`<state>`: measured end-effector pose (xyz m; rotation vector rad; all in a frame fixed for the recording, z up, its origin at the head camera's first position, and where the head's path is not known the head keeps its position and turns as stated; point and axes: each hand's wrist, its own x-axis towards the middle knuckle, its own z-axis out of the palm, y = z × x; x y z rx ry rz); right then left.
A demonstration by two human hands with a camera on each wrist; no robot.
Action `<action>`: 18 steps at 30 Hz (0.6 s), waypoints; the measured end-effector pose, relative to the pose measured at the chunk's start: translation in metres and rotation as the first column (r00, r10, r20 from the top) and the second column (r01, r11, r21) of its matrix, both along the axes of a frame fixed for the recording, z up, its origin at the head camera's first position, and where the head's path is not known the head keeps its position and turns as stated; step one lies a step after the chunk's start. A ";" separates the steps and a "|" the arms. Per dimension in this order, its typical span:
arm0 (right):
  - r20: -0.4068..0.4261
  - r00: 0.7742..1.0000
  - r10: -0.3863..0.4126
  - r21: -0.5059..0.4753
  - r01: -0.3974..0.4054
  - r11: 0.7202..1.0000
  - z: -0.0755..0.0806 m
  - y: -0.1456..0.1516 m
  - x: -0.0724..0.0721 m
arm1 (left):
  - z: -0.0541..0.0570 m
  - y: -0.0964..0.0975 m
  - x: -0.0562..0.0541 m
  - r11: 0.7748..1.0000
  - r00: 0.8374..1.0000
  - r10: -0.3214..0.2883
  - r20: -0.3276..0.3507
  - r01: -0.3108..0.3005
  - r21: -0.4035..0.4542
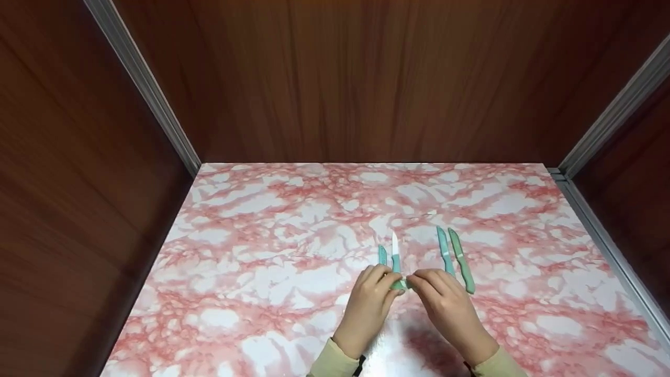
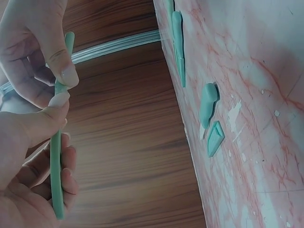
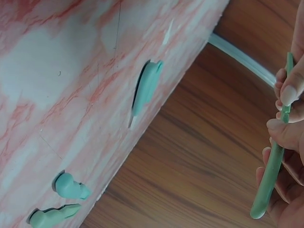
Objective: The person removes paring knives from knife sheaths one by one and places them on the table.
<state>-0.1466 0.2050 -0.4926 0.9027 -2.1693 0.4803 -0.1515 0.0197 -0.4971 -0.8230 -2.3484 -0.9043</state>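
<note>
Both hands hold a slim green knife (image 2: 56,175) with a green sheath around its blade end. My left hand (image 1: 369,301) grips the sheath side; my right hand (image 1: 450,303) grips the rounded handle (image 3: 269,183). The thumbs nearly meet at the joint between sheath and handle. Fingers hide much of the blade end. Just beyond the left hand lies a teal knife (image 1: 395,261) with a bare white blade, and a separate teal sheath (image 1: 382,254) lies beside it.
To the right lie a sheathed teal knife (image 1: 444,248) and a sheathed green knife (image 1: 462,264), side by side. They rest on a red-and-white marbled table (image 1: 235,293). Brown wood-grain panels (image 1: 335,84) with metal edge strips (image 1: 152,89) stand around the table's back and sides.
</note>
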 end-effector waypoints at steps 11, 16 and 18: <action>-0.005 1.000 0.003 -0.018 -0.003 1.000 0.001 -0.001 0.000 | 0.000 0.000 0.001 0.999 0.999 0.030 -0.027 -0.030 0.011; 0.003 1.000 0.001 -0.015 -0.001 1.000 0.000 0.000 0.001 | 0.000 -0.001 0.001 1.000 1.000 0.013 -0.024 -0.013 0.021; 0.005 1.000 0.004 -0.013 -0.004 1.000 0.000 0.000 0.001 | 0.000 -0.002 0.001 1.000 1.000 0.004 -0.021 -0.003 0.024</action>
